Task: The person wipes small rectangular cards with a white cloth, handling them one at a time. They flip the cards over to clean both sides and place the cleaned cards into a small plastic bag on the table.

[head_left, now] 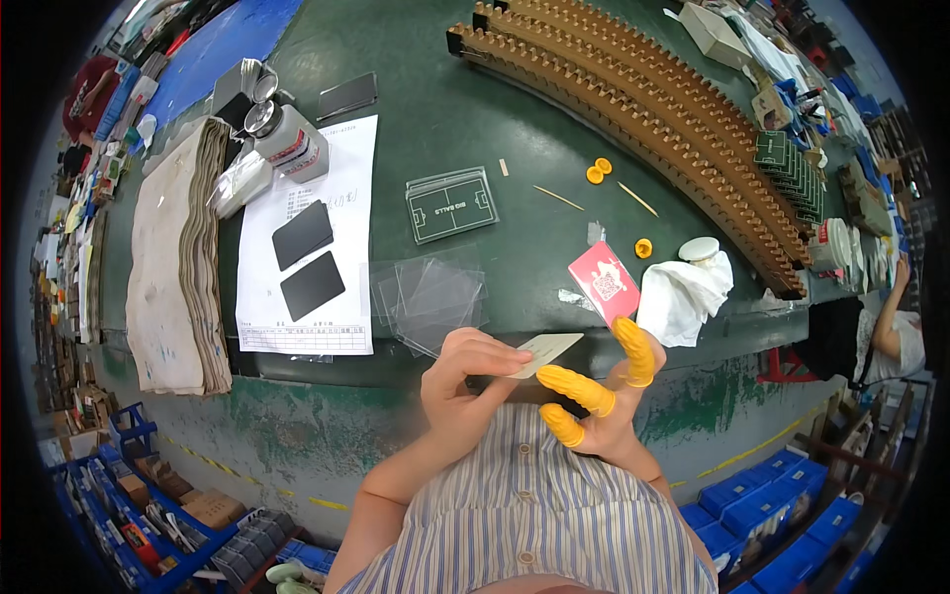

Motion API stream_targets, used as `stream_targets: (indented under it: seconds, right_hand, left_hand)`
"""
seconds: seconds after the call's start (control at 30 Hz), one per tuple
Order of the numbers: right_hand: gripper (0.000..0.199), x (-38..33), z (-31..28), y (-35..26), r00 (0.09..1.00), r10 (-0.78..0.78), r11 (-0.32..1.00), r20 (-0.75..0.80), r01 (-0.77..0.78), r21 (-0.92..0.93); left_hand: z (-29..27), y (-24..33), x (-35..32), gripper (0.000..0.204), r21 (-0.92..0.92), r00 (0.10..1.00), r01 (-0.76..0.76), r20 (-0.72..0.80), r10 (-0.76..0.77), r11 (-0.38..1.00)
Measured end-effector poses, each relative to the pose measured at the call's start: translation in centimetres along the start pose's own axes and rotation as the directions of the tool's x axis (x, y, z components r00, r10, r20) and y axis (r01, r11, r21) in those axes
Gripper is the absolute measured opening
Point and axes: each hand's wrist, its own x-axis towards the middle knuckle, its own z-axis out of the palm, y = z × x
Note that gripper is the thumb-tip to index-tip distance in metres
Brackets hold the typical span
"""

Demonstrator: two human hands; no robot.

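Near the table's front edge, my left hand [465, 381] pinches a small pale card [546, 353] between thumb and fingers. My right hand [614, 421] wears yellow finger cots, and its fingers are spread apart. One covered fingertip reaches close to the pale card; whether it touches cannot be made out. Another overlaps the lower corner of a pink card with a white square code [602, 282]. To the left lie several clear plastic sleeves [430, 302], loosely fanned. Behind them sits a stack of green cards with a white pitch drawing [450, 206].
Curved wooden slotted racks [633, 119] span the back right. A crumpled white cloth [683, 297] lies right of the pink card. Loose yellow finger cots [643, 247] and toothpicks [638, 199] are scattered behind. Leftward are a printed sheet [336, 238], black cards [312, 287], a bottle [292, 144] and stacked boards [178, 257].
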Motion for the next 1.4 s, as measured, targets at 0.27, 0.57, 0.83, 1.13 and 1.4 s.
stream_targets:
  seconds: [0.27, 0.57, 0.83, 1.13, 1.4]
  right_hand:
    - [0.034, -0.4, -0.1, 0.2, 0.997, 0.074, 0.996, -0.025, -0.073, 0.057]
    - [0.033, -1.2, -0.4, 0.6, 0.997, 0.052, 0.998, -0.062, -0.051, 0.021]
    - [0.029, -0.6, -0.4, -0.1, 0.999, 0.021, 0.998, -0.038, -0.024, -0.063]
    - [0.029, -0.1, -0.1, -0.3, 1.0, 0.008, 0.996, -0.012, -0.009, -0.091]
    - [0.029, -0.1, 0.1, -0.3, 0.999, 0.029, 0.996, -0.017, -0.031, -0.085]
  left_hand:
    - [0.1, -0.1, -0.1, 0.024, -0.022, 1.0, 0.024, -0.02, -0.024, 0.999]
    - [-0.2, 0.2, 0.4, 0.022, 0.025, 0.995, -0.101, -0.002, 0.101, 0.995]
    - [-0.4, 0.4, 0.5, 0.025, 0.083, 0.992, -0.123, -0.013, 0.124, 0.989]
    - [-0.5, 0.9, 0.6, 0.027, 0.139, 0.993, -0.121, 0.01, 0.121, 0.983]
    - [-0.5, 1.0, 0.6, 0.027, 0.165, 0.994, -0.11, 0.018, 0.108, 0.98]
